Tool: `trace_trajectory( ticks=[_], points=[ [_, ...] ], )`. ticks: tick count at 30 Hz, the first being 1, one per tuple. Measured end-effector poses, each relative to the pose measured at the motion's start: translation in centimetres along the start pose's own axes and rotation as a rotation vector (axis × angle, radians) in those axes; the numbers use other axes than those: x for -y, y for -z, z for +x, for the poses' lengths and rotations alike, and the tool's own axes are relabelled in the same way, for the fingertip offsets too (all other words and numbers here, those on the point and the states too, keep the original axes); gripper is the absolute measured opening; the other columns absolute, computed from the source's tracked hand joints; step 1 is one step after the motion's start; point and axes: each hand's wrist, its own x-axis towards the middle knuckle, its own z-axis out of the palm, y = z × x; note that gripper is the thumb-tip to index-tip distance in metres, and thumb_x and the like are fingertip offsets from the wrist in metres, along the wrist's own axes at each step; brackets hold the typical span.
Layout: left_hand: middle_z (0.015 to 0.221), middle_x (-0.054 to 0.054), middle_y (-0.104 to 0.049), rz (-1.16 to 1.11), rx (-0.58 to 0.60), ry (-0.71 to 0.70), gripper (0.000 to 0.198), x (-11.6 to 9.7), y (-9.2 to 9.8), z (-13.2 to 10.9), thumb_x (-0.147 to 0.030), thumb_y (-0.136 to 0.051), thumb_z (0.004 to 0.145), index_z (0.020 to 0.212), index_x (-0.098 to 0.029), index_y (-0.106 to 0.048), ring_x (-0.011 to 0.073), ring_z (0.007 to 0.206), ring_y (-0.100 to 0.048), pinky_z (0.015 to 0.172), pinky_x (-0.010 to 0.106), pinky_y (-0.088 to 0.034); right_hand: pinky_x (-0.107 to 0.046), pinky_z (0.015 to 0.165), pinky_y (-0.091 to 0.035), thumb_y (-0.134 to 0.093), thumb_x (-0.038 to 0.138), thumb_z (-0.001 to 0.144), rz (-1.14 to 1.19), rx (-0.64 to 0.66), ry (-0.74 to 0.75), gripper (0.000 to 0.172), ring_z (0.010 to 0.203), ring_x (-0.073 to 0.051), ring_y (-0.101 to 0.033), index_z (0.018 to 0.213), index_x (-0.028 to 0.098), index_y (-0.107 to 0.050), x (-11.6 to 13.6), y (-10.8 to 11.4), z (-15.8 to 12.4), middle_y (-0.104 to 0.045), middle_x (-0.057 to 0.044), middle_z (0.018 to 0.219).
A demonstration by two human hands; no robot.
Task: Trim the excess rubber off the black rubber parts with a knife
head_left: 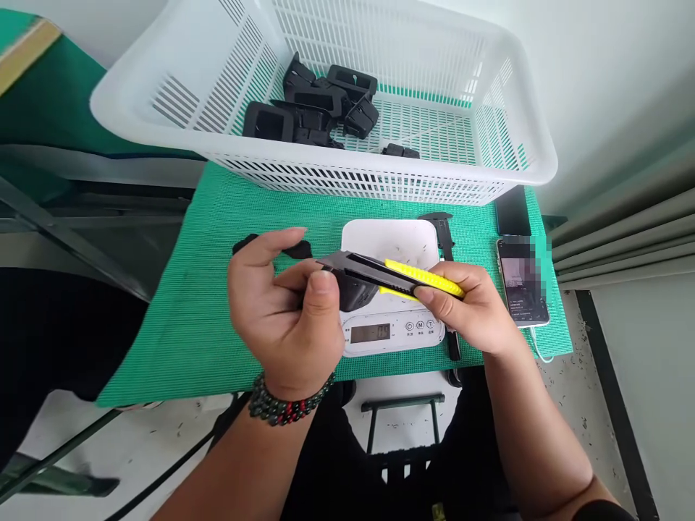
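At centre — gripping black part (355, 293) with left fingers (320, 289), yellow cutter (418, 276) with right fingers (442, 305) — over scale (374, 235) lettered M, T, near basket (461, 169) at top.

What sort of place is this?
Likely a small-parts workshop: white perforated plastic basket of black plastic pieces, yellow-and-black utility knife in the right hand, white rectangular digital scale.

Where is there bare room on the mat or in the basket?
The mat between its left edge and the left hand; the basket right of the black parts. Crowded: the mat's middle and right, around scale, caliper and phone.
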Motion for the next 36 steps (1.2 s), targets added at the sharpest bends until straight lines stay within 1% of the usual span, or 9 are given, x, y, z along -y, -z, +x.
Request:
trace_trajectory(
  ticks=[3,7,9,13,19,21,25,31,36],
  points=[
    [0.089,0.0,-0.064,-0.086,0.05,0.025,0.044,0.5,0.1,0.1,-0.053,-0.078,0.093,0.125,-0.023,-0.073,0.005,0.054,-0.049,0.045,0.02,-0.046,-0.025,0.048,-0.027,-0.076,0.043,0.092,-0.03,-0.012,0.034,0.041,0.053,-0.008,-0.035,0.065,0.021,-0.054,-0.3,0.3,0.2,-0.043,0.007,0.058],
    [0.125,0.007,-0.066,-0.04,0.121,-0.017,0.048,0.8,0.3,0.1,-0.043,-0.081,0.091,0.135,-0.028,-0.069,0.0092,0.071,-0.066,0.053,0.022,-0.058,-0.025,0.049,-0.03,-0.079,0.04,0.09,-0.025,-0.048,0.041,0.038,0.053,-0.008,-0.038,0.066,0.021,-0.055,-0.3,0.8,0.5,-0.044,0.007,0.059],
    [0.132,0.008,-0.064,-0.02,0.137,-0.058,0.05,1.0,0.2,0.0,-0.042,-0.08,0.091,0.137,-0.028,-0.066,0.0121,0.08,-0.07,0.061,0.025,-0.064,-0.026,0.05,-0.031,-0.08,0.043,0.089,-0.015,-0.048,0.046,0.038,0.054,-0.008,-0.039,0.068,0.022,-0.057,-0.2,0.8,0.6,-0.046,0.007,0.059],
    [0.132,0.008,-0.063,0.113,0.114,-0.115,0.048,1.1,-0.1,-0.2,-0.044,-0.077,0.092,0.136,-0.028,-0.063,0.0169,0.087,-0.073,0.067,0.032,-0.069,-0.026,0.049,-0.028,-0.08,0.053,0.088,-0.055,-0.054,0.051,0.044,0.055,-0.009,-0.036,0.067,0.022,-0.057,-0.2,0.7,0.9,-0.045,0.006,0.059],
    [0.138,0.007,-0.062,0.187,0.155,-0.141,0.048,0.5,-0.3,-0.3,-0.038,-0.073,0.095,0.14,-0.035,-0.057,0.0163,0.074,-0.073,0.065,0.038,-0.069,-0.027,0.051,-0.029,-0.082,0.056,0.086,-0.052,-0.066,0.067,0.046,0.056,-0.009,-0.036,0.067,0.022,-0.058,-0.2,1.0,0.8,-0.047,0.006,0.061],
    [0.138,0.009,-0.061,0.211,0.183,-0.145,0.051,0.9,-0.3,-0.3,-0.038,-0.073,0.095,0.142,-0.031,-0.055,0.0161,0.077,-0.074,0.069,0.038,-0.069,-0.028,0.051,-0.029,-0.081,0.055,0.087,-0.051,-0.055,0.067,0.045,0.056,-0.009,-0.036,0.067,0.022,-0.058,-0.3,1.1,0.8,-0.047,0.005,0.061],
    [0.13,0.009,-0.064,0.174,0.176,-0.276,0.059,2.3,0.0,-0.6,-0.044,-0.077,0.09,0.141,-0.024,-0.055,0.012,0.069,-0.07,0.062,0.032,-0.063,-0.028,0.052,-0.029,-0.077,0.063,0.088,-0.098,-0.092,0.048,0.05,0.057,-0.01,-0.035,0.067,0.022,-0.058,-0.4,1.1,0.8,-0.046,0.005,0.061],
    [0.114,0.004,-0.066,0.127,0.14,-0.244,0.065,2.9,0.0,-0.7,-0.049,-0.084,0.083,0.136,-0.025,-0.056,0.008,0.062,-0.062,0.064,0.032,-0.06,-0.028,0.052,-0.028,-0.074,0.063,0.09,-0.157,-0.203,0.056,0.05,0.058,-0.01,-0.034,0.068,0.022,-0.058,-0.5,1.1,1.1,-0.044,0.005,0.063],
    [0.117,0.009,-0.065,0.155,0.166,-0.228,0.052,2.8,0.3,-0.7,-0.04,-0.078,0.088,0.133,-0.02,-0.062,0.0108,0.068,-0.064,0.065,0.032,-0.061,-0.028,0.051,-0.027,-0.077,0.064,0.087,-0.086,-0.078,0.054,0.052,0.056,-0.01,-0.033,0.066,0.022,-0.056,-0.3,1.1,0.9,-0.044,0.005,0.06]
  ],
)
